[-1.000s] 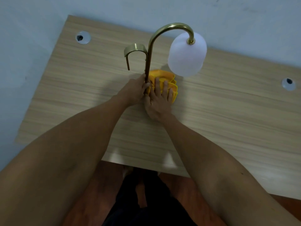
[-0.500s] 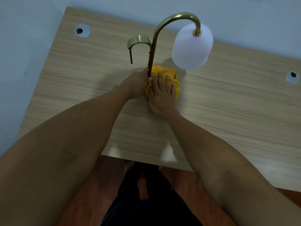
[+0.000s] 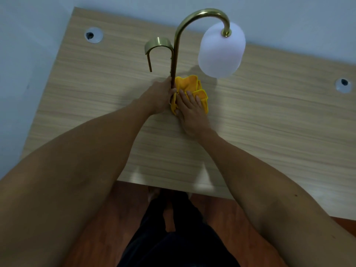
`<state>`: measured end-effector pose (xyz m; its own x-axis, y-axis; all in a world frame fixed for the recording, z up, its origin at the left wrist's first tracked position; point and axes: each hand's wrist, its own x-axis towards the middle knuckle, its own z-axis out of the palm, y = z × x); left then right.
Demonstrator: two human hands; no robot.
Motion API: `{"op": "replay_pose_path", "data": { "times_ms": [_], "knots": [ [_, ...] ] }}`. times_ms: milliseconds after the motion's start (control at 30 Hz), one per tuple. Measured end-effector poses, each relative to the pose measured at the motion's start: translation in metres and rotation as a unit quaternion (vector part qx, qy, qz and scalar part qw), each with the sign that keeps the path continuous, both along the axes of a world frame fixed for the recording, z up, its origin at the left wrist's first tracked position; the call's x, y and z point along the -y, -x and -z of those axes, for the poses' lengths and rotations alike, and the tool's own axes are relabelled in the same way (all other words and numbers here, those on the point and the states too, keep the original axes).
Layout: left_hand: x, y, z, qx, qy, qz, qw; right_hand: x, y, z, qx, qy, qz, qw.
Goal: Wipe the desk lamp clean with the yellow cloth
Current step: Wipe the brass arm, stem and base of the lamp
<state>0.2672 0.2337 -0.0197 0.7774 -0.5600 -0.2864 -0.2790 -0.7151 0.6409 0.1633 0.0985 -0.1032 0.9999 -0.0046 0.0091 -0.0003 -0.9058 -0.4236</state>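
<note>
A desk lamp stands on the wooden desk (image 3: pixel 269 132): a brass curved stem (image 3: pixel 176 45), a white frosted shade (image 3: pixel 221 51) hanging at the right, and a smaller brass hook (image 3: pixel 157 43) at the left. My left hand (image 3: pixel 160 97) is closed around the lower stem. My right hand (image 3: pixel 189 109) presses flat on the crumpled yellow cloth (image 3: pixel 189 84), which lies over the lamp's base. The base itself is hidden under the cloth and hands.
Two round cable grommets sit in the desk, one at the far left (image 3: pixel 93 34) and one at the right (image 3: pixel 343 84). A pale wall runs behind the desk. Below the near edge are my dark trousers and a reddish wood floor.
My right hand has shifted on the cloth, turning it around the lamp's base, and the cloth bunches differently. The left hand keeps its hold on the stem. The camera has shifted slightly.
</note>
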Motion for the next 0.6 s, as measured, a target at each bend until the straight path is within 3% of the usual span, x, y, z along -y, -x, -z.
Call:
{"op": "replay_pose_path", "data": {
  "times_ms": [333,467,533,600],
  "knots": [
    [-0.001,0.001,-0.001,-0.006,-0.01,-0.006,1.0,0.007,0.004,-0.002,0.136,0.032,-0.07,0.988],
    [-0.001,0.002,-0.006,-0.014,-0.002,-0.008,1.0,0.018,0.006,-0.014,0.149,0.001,-0.092,0.985],
    [0.0,0.003,-0.006,-0.023,0.005,-0.015,1.0,0.022,0.009,-0.021,0.146,-0.044,-0.053,0.987],
    [0.001,0.003,-0.005,-0.032,0.015,-0.023,0.999,0.023,0.013,-0.026,0.142,-0.118,0.061,0.981]
  ]
}}
